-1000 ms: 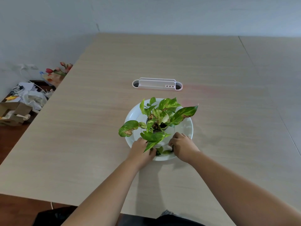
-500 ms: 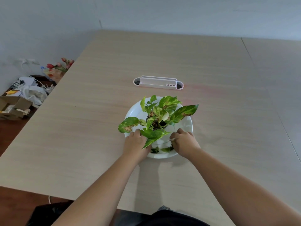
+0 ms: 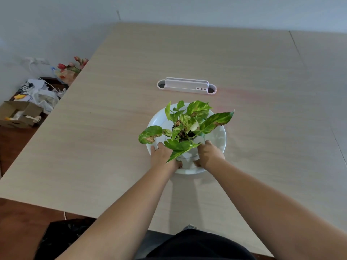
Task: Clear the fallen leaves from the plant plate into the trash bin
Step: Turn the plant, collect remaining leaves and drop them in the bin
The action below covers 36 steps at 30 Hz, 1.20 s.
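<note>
A potted plant with green and yellow leaves stands in a white pot on a round white plate in the middle of the wooden table. My left hand and my right hand rest on the near part of the plate, one on each side of the pot, thumbs curled in against its base. No fallen leaves show on the bare plate between my hands; anything under them is hidden. A black bag-lined trash bin sits on the floor below the table's near edge, at my left.
A white desk organiser lies behind the plate. Off the table's left edge the floor holds a cardboard box, crumpled white bags and a bunch of tulips. A seam splits the tabletop on the right.
Both hands have moved forward from the plate's near rim to flank the pot. The small green leaves seen between them at the rim no longer show.
</note>
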Each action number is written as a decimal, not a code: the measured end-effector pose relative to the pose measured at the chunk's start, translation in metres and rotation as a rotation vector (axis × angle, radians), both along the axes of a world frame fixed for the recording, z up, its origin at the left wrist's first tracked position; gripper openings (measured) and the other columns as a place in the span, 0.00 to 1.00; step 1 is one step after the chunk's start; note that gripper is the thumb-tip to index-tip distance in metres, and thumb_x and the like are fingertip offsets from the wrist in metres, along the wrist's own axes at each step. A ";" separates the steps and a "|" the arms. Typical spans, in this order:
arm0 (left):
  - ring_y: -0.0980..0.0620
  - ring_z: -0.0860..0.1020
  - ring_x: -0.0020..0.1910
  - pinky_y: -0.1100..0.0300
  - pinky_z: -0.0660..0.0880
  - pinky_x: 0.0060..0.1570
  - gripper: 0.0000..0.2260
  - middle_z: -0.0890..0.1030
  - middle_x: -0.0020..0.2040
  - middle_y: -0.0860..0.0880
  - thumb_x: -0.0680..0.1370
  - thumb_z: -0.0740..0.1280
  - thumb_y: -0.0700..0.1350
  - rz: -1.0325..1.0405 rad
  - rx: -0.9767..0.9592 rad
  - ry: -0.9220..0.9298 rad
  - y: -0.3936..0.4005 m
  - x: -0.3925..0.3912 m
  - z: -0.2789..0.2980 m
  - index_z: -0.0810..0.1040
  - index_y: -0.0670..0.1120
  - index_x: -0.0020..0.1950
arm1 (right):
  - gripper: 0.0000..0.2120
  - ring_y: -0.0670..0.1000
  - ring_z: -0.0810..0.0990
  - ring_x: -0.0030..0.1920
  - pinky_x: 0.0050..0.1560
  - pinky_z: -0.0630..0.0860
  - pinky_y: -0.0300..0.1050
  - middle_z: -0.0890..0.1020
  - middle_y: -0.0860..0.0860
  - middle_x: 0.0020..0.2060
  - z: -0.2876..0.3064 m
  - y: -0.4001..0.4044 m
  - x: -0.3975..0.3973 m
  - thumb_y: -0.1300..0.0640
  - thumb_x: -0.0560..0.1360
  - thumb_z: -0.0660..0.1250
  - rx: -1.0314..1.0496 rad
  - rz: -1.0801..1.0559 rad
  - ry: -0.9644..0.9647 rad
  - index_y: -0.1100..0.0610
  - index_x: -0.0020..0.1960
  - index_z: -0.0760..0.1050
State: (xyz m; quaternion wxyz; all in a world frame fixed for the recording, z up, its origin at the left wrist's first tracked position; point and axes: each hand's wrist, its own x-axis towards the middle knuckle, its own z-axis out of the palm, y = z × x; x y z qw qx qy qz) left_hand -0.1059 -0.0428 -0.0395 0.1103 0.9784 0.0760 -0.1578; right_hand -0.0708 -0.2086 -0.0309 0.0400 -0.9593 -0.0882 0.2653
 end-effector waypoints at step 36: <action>0.55 0.75 0.42 0.65 0.69 0.45 0.09 0.79 0.40 0.53 0.75 0.67 0.39 0.211 -0.477 0.074 0.049 0.011 0.058 0.77 0.50 0.37 | 0.05 0.53 0.85 0.40 0.49 0.82 0.49 0.85 0.55 0.39 0.013 -0.047 0.039 0.68 0.65 0.77 0.798 -0.556 0.280 0.60 0.35 0.82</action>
